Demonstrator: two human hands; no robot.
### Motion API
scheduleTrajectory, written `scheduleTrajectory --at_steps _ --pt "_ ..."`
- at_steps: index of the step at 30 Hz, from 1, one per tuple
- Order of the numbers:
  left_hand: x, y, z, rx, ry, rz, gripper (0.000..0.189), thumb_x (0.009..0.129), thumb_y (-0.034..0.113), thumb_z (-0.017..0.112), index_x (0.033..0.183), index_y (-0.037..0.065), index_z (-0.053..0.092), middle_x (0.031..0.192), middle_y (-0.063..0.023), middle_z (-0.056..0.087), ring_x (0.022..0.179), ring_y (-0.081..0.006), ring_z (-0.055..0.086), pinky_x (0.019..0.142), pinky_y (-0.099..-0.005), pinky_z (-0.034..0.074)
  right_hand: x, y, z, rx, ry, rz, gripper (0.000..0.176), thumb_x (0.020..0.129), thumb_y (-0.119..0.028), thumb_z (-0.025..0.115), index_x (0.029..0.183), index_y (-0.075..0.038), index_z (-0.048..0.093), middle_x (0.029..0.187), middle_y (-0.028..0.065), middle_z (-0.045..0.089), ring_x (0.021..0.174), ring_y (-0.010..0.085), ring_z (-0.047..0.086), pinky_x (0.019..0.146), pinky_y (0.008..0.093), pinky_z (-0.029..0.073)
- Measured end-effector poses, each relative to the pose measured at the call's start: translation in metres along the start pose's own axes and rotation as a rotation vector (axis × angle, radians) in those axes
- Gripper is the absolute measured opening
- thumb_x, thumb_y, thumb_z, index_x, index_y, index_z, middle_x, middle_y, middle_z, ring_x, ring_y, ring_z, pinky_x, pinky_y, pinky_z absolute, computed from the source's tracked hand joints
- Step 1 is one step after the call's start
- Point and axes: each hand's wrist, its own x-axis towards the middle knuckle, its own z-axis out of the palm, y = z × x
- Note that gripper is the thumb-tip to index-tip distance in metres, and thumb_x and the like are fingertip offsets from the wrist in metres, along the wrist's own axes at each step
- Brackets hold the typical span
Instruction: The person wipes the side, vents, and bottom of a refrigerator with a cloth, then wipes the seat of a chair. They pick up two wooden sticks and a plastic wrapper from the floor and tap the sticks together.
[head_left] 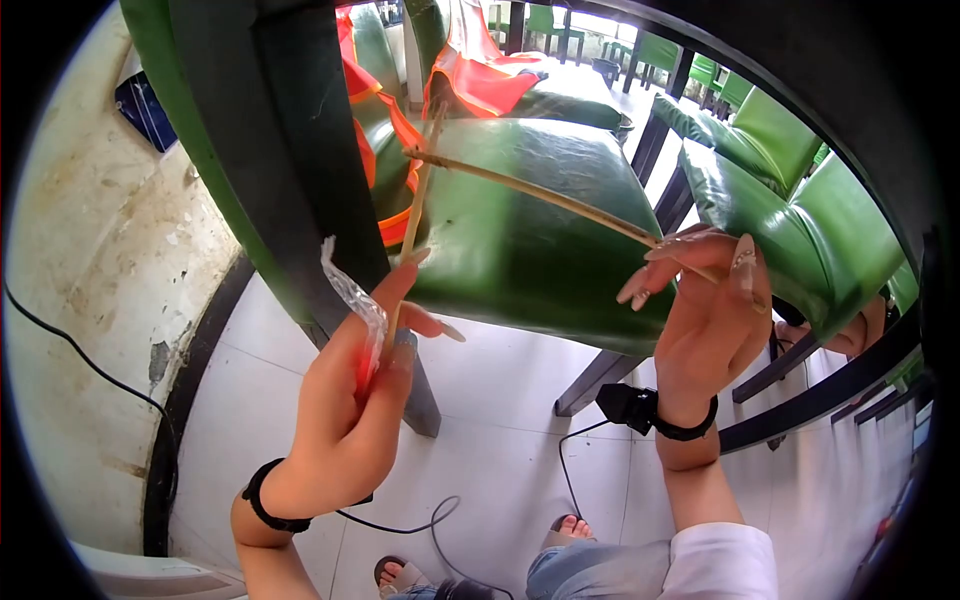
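Hands apart, each gripping one thin bamboo stick.
Left hand closed around left stick and clear wrapper; sticks meet at far ends, above green chair seat; right hand pinches right stick, other fingers spread.

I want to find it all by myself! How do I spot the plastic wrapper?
Look at the big green seat in the middle, then go left to the dark chair leg beside it. In front of that leg the left hand pinches a thin stick and the wrapper. The wrapper is the only clear, crinkly thing; the stick is stiff and tan.
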Motion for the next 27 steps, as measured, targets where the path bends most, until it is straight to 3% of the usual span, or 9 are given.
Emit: scheduleTrajectory --at_steps 5,7,8,9,13,16,19,22,27 --pt "-0.009 -0.009 0.002 0.072 -0.123 -0.041 0.050 0.081 -0.009 0.033 0.131 -0.003 0.035 0.102 -0.0068 0.054 0.063 -0.0035 0.035 0.062 -0.0165 0.033 -0.018 0.001 -0.013 -0.102 0.119 -0.064 0.012 0.090 -0.004 0.044 0.086 0.005 0.051 0.079 0.0165 0.060 0.062 0.0143 0.054 0.054 0.0247 0.048" --pt "-0.012 -0.018 0.002 0.091 -0.173 -0.013 0.050 0.081 -0.009 0.034 0.131 -0.001 0.036 0.101 -0.0072 0.054 0.066 -0.0044 0.037 0.064 -0.0174 0.034 -0.024 0.005 -0.029 -0.254 -0.010 -0.115 0.005 0.086 0.001 0.051 0.087 0.005 0.052 0.081 0.0161 0.061 0.063 0.0138 0.055 0.054 0.0239 0.047" --pt "-0.014 -0.023 0.001 0.104 -0.195 0.010 0.049 0.082 -0.008 0.035 0.131 -0.001 0.036 0.100 -0.0077 0.054 0.066 -0.0048 0.038 0.064 -0.0178 0.034 -0.028 0.007 -0.037 -0.329 -0.075 -0.139 0.005 0.084 0.003 0.054 0.088 0.005 0.053 0.082 0.0158 0.062 0.063 0.0135 0.055 0.054 0.0235 0.047" --pt "-0.015 -0.030 0.003 0.123 -0.203 0.021 0.049 0.082 -0.008 0.036 0.131 0.000 0.036 0.100 -0.0080 0.054 0.067 -0.0053 0.040 0.064 -0.0182 0.035 -0.038 0.009 -0.044 -0.375 -0.065 -0.038 0.014 0.078 0.005 0.061 0.091 0.004 0.056 0.083 0.0136 0.064 0.064 0.0139 0.057 0.054 0.0225 0.046" --pt "-0.017 -0.030 0.002 0.138 -0.303 -0.078 0.048 0.083 -0.007 0.036 0.130 -0.001 0.036 0.098 -0.0091 0.054 0.075 -0.0081 0.047 0.066 -0.0201 0.037 -0.053 0.008 -0.069 -0.681 -0.237 0.003 0.020 0.074 0.002 0.067 0.092 -0.001 0.061 0.083 0.0098 0.066 0.064 0.0161 0.061 0.056 0.0211 0.047" --pt "-0.015 -0.033 0.004 0.171 -0.361 -0.052 0.030 0.076 -0.013 0.039 0.105 -0.005 0.043 0.122 -0.0262 0.044 0.093 -0.0281 0.057 0.081 -0.0332 0.042 -0.063 0.003 -0.080 -0.723 -0.228 0.158 0.021 0.074 0.001 0.067 0.094 -0.001 0.061 0.084 0.0102 0.066 0.065 0.0172 0.063 0.057 0.0222 0.049" --pt "-0.016 -0.034 0.011 0.164 -0.336 -0.011 0.048 0.082 -0.008 0.036 0.130 -0.002 0.036 0.096 -0.0097 0.054 0.087 -0.0138 0.050 0.080 -0.0250 0.038 -0.070 -0.007 -0.087 -0.802 -0.240 0.290 0.017 0.075 -0.001 0.067 0.089 -0.001 0.058 0.077 0.0107 0.065 0.064 0.0172 0.063 0.056 0.0231 0.049" --pt "-0.014 -0.026 0.010 0.129 -0.373 -0.070 0.048 0.081 -0.009 0.036 0.129 -0.002 0.037 0.096 -0.0101 0.054 0.090 -0.0166 0.050 0.085 -0.0269 0.037 -0.071 -0.010 -0.090 -0.857 -0.245 0.267 0.012 0.079 -0.005 0.064 0.083 -0.002 0.054 0.068 0.0092 0.063 0.059 0.0156 0.062 0.051 0.0221 0.047" --pt "-0.015 -0.016 0.005 0.223 -0.440 -0.109 0.049 0.079 -0.010 0.036 0.128 -0.002 0.038 0.096 -0.0099 0.055 0.086 -0.0173 0.051 0.081 -0.0264 0.039 -0.071 -0.009 -0.098 -0.879 -0.182 0.325 0.011 0.086 -0.011 0.057 0.081 -0.002 0.054 0.062 0.0069 0.061 0.050 0.0128 0.058 0.044 0.0209 0.043"
